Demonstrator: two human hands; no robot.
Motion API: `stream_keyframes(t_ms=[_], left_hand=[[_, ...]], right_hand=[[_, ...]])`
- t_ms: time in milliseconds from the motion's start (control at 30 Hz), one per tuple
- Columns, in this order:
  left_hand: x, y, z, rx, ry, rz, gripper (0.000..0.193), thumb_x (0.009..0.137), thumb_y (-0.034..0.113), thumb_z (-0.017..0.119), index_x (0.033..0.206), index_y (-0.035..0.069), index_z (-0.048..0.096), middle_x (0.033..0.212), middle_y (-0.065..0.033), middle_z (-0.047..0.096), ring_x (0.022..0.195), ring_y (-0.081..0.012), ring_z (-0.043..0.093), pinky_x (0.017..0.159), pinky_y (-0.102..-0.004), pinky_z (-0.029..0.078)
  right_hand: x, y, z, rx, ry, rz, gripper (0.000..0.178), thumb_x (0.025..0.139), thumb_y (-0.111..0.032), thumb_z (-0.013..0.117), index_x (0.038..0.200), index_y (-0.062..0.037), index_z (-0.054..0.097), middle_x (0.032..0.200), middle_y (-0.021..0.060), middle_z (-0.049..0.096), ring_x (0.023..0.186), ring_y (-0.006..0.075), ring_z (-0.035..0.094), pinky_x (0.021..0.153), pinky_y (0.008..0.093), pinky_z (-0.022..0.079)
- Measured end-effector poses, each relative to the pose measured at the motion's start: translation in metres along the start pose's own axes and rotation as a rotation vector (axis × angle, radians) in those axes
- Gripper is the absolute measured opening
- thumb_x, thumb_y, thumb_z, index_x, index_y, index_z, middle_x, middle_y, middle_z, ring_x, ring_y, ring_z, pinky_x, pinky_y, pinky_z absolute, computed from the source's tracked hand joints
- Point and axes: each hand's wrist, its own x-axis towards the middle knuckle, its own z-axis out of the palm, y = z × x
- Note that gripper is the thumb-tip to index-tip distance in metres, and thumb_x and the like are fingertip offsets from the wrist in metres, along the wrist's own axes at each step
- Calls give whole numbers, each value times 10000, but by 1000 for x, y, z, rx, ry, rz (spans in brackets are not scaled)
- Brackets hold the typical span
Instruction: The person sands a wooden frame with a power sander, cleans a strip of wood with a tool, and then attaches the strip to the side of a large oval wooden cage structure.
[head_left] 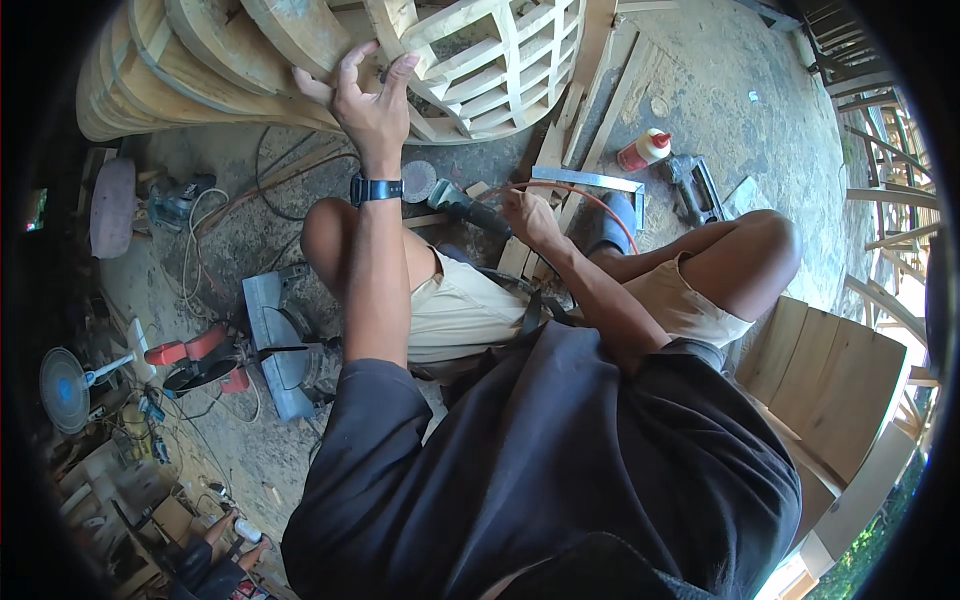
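Left hand (pixel 375 112) wide on ribbed wooden frame (pixel 297 42), right hand (pixel 534 219) curled, hold unclear; 1 red-capped bottle (pixel 644 150), contents unclear.

Two hands belong to the wearer, the left hand (pixel 372 115) at upper centre and the right hand (pixel 535 218) near the middle, with one wristwatch (pixel 377 189) between them; one large slatted wooden frame (pixel 513 70) fills the upper left and centre. Around the middle and upper right there are one angle grinder (pixel 470 212), one pale round disc (pixel 419 181), one orange-red hose (pixel 560 185), one red-capped bottle (pixel 643 151), one angled metal bar (pixel 588 179) and one nail gun (pixel 694 190). The left side has one oblong purplish object (pixel 113 208), one standing fan (pixel 64 388) and one red-and-black power tool (pixel 197 350); one other person (pixel 203 572) shows at lower left, while the loose boards overlap too much to count
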Motion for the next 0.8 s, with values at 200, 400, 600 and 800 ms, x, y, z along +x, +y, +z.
stream_keyframes(t_ms=[200,400,600,800], left_hand=[[-5,-10,-1,84,-38,16,466,766,392,831,1043,43,695,1464,-398,171,1359,-467,297,1068,-481,317],[-4,-10,-2,58,-10,-27,319,809,346,805,922,53,744,1462,-391,208,1339,-443,332,1067,-478,335],[-3,-29,-3,133,31,18,339,875,292,747,980,-26,695,1445,-356,243,1256,-411,442,1007,-464,407],[-1,1,12,161,-22,58,472,768,381,835,961,-23,688,1425,-348,255,1296,-437,365,1039,-495,362]], right_hand=[[-4,3,-1,127,-5,-27,208,859,-236,577,829,-82,714,843,220,681,848,416,659,766,501,515],[-1,21,8,44,-91,6,296,868,-289,586,839,-4,660,835,255,654,831,446,634,737,526,493],[-5,29,7,13,-194,53,304,832,-293,614,918,-10,684,928,240,681,933,417,649,837,499,507],[-2,56,16,17,-183,99,285,816,-290,636,910,-26,688,914,216,682,937,399,646,822,467,504]])
